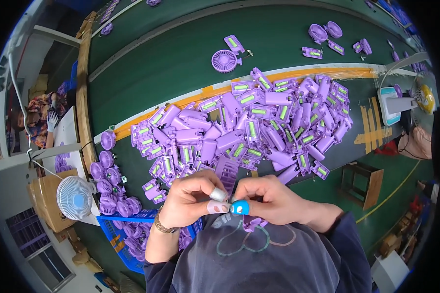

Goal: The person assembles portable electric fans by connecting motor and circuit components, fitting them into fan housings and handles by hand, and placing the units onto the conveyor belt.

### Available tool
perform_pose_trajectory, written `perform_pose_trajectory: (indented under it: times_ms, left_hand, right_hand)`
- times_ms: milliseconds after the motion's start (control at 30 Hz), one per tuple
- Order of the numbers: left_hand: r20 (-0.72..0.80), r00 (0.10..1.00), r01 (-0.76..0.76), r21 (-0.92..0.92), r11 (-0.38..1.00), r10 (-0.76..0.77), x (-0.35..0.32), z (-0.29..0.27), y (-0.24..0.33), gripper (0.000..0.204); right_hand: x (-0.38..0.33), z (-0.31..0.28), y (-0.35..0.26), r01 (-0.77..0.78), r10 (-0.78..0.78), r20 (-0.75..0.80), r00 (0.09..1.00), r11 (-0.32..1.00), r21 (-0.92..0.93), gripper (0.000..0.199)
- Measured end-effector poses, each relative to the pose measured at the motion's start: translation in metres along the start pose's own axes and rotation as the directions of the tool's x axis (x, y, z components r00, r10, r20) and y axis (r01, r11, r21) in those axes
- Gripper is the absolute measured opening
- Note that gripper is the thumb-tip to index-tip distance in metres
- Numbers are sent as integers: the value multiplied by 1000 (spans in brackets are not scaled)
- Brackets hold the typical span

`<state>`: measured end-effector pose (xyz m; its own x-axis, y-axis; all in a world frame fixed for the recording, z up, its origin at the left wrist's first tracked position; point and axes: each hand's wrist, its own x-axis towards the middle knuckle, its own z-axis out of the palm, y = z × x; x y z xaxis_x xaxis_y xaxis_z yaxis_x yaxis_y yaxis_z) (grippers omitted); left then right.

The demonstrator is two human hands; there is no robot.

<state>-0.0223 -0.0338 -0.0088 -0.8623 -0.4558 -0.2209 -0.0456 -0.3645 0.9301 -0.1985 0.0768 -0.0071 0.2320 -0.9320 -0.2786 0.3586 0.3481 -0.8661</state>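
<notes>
My left hand [193, 196] and my right hand [274, 198] meet before my chest, thumbs and fingertips pinched together. Silver and pale wraps cover left fingertips, and a blue wrap is on the right thumb. What sits between the fingertips is too small and covered to make out. Just below them a small purple plastic part [254, 223] shows against my shirt. Beyond the fingers stands a purple slotted piece [226, 172]; whether it is held cannot be told. A large heap of purple handle shells [230, 141], many with green battery cells, covers the table ahead.
Round purple fan heads [107, 185] line the table's left side, above a blue crate [127, 256] full of more. A green conveyor belt [166, 63] beyond carries several fan parts. A white fan [75, 198] stands left, a wooden stool [359, 183] right. A gloved co-worker [44, 115] sits far left.
</notes>
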Motion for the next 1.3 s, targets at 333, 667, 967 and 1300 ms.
perform_pose_trajectory:
  times_ms: [333,667,967,1300]
  left_hand:
    - [53,994,104,-126,987,-98,-8,-47,-25,17]
    - [-244,902,-104,678,728,355,117,-154,-22,13]
    - [-378,561,-29,880,474,736,128,-255,-83,25]
    - [-813,550,827,498,-262,190,-54,-504,-140,31]
  right_hand:
    - [43,12,22,-120,116,59,991,991,63,6]
    - [110,-129,107,-137,-522,-591,615,667,-732,39]
    - [111,-152,117,-511,-434,-431,791,-80,-856,38]
    - [146,-142,87,-457,-187,-420,888,-260,-850,30]
